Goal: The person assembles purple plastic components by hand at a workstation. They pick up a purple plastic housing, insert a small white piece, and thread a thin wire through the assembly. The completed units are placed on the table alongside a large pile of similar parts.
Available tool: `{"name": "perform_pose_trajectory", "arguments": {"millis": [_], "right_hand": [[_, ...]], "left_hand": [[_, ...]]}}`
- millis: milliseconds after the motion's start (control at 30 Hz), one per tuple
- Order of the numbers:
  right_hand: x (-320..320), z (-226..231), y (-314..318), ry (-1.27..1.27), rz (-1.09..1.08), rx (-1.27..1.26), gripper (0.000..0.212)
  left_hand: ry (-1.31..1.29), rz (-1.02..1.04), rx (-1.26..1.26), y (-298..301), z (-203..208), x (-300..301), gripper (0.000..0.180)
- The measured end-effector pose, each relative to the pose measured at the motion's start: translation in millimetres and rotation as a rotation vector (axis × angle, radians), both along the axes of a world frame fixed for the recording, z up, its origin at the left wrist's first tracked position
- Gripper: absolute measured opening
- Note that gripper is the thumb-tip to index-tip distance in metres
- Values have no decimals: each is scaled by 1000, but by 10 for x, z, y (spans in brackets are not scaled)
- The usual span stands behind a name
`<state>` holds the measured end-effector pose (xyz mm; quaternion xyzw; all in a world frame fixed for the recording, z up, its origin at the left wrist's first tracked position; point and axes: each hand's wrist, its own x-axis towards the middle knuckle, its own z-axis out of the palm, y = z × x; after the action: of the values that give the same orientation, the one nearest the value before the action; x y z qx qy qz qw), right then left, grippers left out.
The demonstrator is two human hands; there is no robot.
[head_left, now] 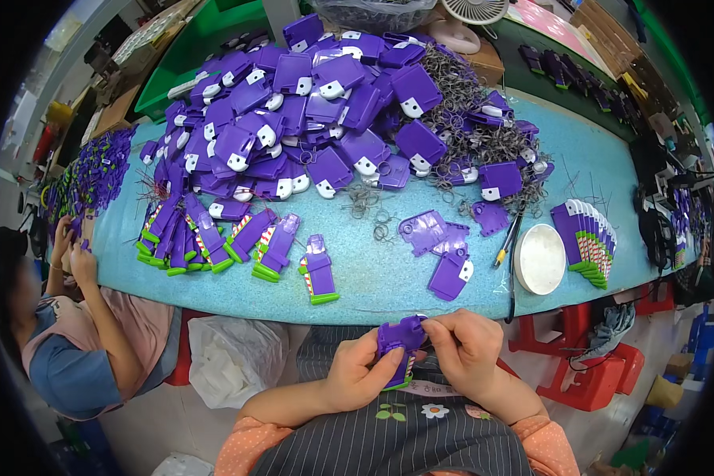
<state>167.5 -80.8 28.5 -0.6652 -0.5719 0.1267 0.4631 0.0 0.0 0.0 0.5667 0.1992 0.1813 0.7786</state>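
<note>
At the near edge of the table (365,279), a worker's left hand (358,373) grips a purple plastic toy (397,337); the right hand (470,349) pinches closed at its top corner. Apparently light, stiff and smooth, it suits holding by its sides; its long axis points tableward, green end opposite.

Bright, diffuse light covers the blue tabletop (373,289) at frame centre; shadows are soft. Purple parts (331,169) show small glare spots. Fisheye distortion curves straight edges; corners are black.
</note>
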Motion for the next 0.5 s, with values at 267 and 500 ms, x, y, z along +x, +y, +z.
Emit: {"name": "perform_pose_trajectory", "arguments": {"millis": [267, 500], "right_hand": [[126, 68, 122, 246, 163, -218, 11], [400, -116, 424, 549, -244, 58, 20]], "left_hand": [[47, -68, 789, 41, 150, 94, 32], [-3, -170, -233, 162, 324, 23, 29]]}}
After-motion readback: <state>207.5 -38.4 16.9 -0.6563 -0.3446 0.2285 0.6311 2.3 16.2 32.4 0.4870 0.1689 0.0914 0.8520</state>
